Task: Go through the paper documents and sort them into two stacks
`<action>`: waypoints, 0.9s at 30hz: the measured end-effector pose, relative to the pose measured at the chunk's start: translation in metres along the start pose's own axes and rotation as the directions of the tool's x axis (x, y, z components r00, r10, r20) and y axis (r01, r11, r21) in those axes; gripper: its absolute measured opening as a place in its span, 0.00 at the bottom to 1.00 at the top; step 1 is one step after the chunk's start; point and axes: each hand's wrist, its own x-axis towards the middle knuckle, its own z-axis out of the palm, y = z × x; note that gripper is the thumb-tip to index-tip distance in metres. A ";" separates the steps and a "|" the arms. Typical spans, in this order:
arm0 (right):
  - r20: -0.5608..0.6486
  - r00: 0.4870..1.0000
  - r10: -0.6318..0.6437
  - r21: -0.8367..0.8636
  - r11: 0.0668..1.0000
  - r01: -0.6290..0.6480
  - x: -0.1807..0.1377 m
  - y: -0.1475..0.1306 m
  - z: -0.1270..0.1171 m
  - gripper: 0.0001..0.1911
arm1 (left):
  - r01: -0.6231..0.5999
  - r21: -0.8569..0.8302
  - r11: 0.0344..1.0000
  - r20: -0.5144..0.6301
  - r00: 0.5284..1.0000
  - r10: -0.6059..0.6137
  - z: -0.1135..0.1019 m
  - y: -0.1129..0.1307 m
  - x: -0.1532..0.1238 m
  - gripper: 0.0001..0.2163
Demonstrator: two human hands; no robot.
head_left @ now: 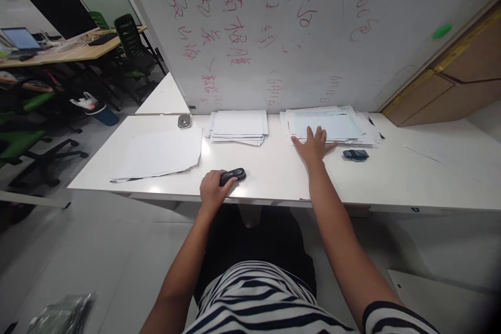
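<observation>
My left hand (213,189) is closed round the rear end of a black stapler (237,174) near the desk's front edge. Spread out, the fingers of my right hand (312,146) rest on the front part of a paper stack (332,124), whose top sheet is pale blue. Just right of that hand lies a small dark packet (355,155), its kind unclear. A neater stack of white paper (239,124) sits between the two hands, further back. To the left is another pile of larger white sheets (160,154).
A small grey rounded case (184,121) stands behind the left pile. The whiteboard (242,36) with red writing rises along the desk's back edge. Cardboard boxes (442,88) stand at the back right. A single sheet (428,151) lies on the white desk (270,172).
</observation>
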 end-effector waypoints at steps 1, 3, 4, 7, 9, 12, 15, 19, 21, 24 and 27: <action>-0.022 1.000 -0.001 -0.004 1.000 0.000 0.000 -0.001 0.000 0.36 | 0.000 -0.003 1.000 0.003 1.000 0.000 0.000 0.000 0.000 0.15; -0.085 0.996 -0.010 -0.018 1.000 0.008 0.001 -0.004 0.000 0.32 | 0.000 -0.012 1.000 0.008 1.000 0.001 0.000 -0.001 0.000 0.15; -0.117 0.993 -0.019 -0.031 0.999 0.015 0.002 -0.006 0.000 0.31 | -0.001 -0.016 1.000 0.009 1.000 0.001 0.001 -0.001 0.000 0.15; -0.182 0.982 -0.055 -0.082 0.996 0.040 0.007 -0.009 -0.001 0.27 | 0.000 -0.018 1.000 0.007 1.000 0.000 0.001 -0.001 0.000 0.15; -0.181 0.980 -0.078 -0.106 0.993 0.059 0.012 -0.007 -0.001 0.23 | 0.000 -0.018 1.000 0.012 1.000 0.001 0.001 -0.001 0.000 0.15; -0.173 0.981 -0.088 -0.065 0.995 0.078 0.018 0.005 0.000 0.18 | 0.003 -0.016 1.000 0.013 1.000 -0.003 0.001 -0.001 0.000 0.15; -0.218 0.974 -0.059 0.048 0.996 0.071 0.022 0.021 0.000 0.21 | 0.010 -0.005 1.000 0.000 1.000 -0.010 0.002 -0.001 0.000 0.15; -0.297 0.949 -0.104 0.217 0.961 0.173 0.022 0.029 -0.011 0.23 | 0.009 0.009 1.000 -0.016 1.000 -0.009 0.003 -0.001 -0.001 0.15; -0.368 0.925 -0.095 0.334 0.915 0.227 0.013 0.023 -0.024 0.24 | 0.016 0.009 1.000 -0.028 0.999 -0.016 0.003 -0.001 -0.001 0.15; -0.484 0.850 0.208 0.644 0.742 0.185 -0.020 0.003 -0.045 0.27 | 0.033 0.000 0.999 -0.057 0.998 -0.033 0.004 0.000 0.000 0.16; -0.319 0.787 0.527 0.932 0.326 0.159 -0.076 -0.023 -0.060 0.27 | 0.054 -0.033 0.998 -0.104 0.993 -0.058 0.004 -0.001 0.000 0.20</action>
